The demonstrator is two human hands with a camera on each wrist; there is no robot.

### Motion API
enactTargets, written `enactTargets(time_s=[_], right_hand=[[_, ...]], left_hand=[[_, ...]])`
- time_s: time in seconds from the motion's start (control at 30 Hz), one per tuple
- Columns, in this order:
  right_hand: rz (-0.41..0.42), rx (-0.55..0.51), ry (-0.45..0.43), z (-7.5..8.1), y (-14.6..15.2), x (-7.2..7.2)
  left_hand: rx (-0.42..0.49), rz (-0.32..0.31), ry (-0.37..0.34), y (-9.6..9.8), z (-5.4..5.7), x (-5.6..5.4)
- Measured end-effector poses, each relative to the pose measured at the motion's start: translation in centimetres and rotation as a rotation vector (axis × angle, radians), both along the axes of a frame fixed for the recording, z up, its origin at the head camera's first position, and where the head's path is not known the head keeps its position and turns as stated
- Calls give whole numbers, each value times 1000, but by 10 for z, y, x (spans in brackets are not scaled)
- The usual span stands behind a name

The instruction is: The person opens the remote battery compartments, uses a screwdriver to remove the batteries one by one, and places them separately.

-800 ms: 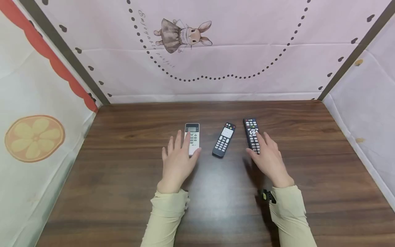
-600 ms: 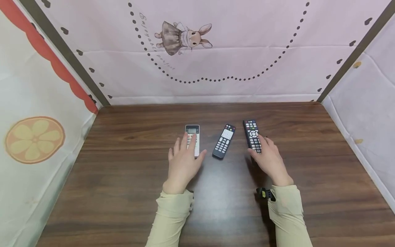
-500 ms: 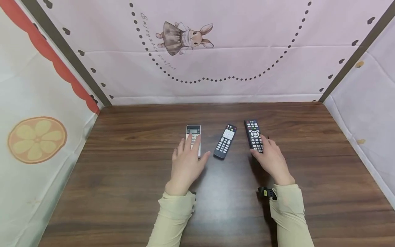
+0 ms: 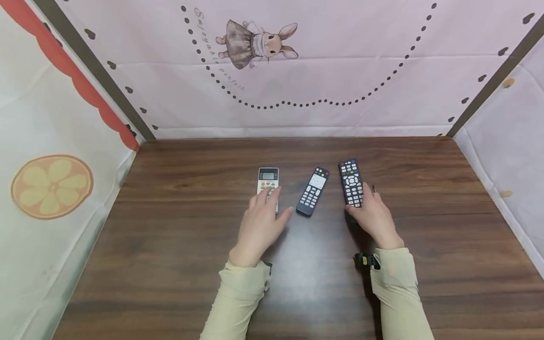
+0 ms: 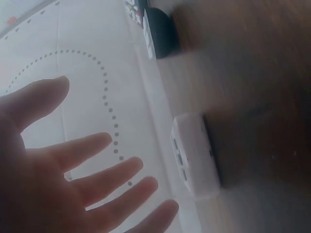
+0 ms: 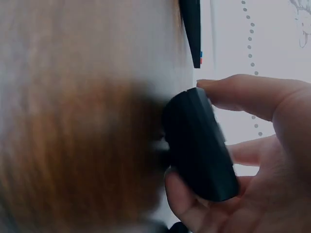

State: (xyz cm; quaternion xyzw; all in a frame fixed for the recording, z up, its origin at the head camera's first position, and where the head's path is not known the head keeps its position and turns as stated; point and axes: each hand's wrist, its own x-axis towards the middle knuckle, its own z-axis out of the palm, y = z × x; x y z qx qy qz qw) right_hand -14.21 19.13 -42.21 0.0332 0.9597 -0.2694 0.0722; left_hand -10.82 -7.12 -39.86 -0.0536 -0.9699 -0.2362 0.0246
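Observation:
My left hand (image 4: 258,229) reaches over the lower half of a white remote control (image 4: 268,177) with a small display. In the left wrist view its fingers are spread and fairly straight, apart from the end of that remote. To the right, my right hand (image 4: 376,219) grips the lower end of a black remote control (image 4: 351,181) with colored buttons. The right wrist view shows thumb and fingers on opposite edges of this black remote, its end face toward the camera. Between the hands, a second, dark remote control (image 4: 312,192) lies slanted on the table, untouched.
The brown wood-grain table (image 4: 170,245) carries the remotes near its far half. A pale fabric backdrop (image 4: 340,56) with a rabbit print rises behind it, and fabric side walls (image 4: 51,245) flank it. Each wrist wears a strap, the right one with a dark device (image 4: 366,260).
My left hand has moved right, its fingers drawing back down the white remote. My right hand's fingers have closed around the lower end of the right-hand black remote. The head view has shifted slightly.

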Motion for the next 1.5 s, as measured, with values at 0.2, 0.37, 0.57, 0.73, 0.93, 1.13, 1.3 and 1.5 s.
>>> enactTargets(time_s=[0.2, 0.37, 0.57, 0.73, 0.93, 1.13, 1.3, 1.5], right_hand=[[-9, -48, -17, -2, -2, -5], [-73, -198, -105, -2, 0, -6], [-67, -369, -112, 0, -7, -4], [-13, -351, -41, 8, -23, 0], [172, -306, 63, 16, -49, 11], [323, -196, 254, 16, -84, 26], [434, -109, 462, 14, -110, 37], [523, -88, 506, 13, -128, 44]], left_hand=[[7, -8, -14, 7, 2, 0], [14, -54, -56, 13, -3, 0], [89, -97, -123, 13, -8, 2], [149, -95, -103, 7, -7, 3], [345, -120, -203, 7, -17, 6], [782, -95, -372, 11, -25, 10], [986, -97, -368, 2, -29, 14], [992, -46, -317, -13, -22, 16]])
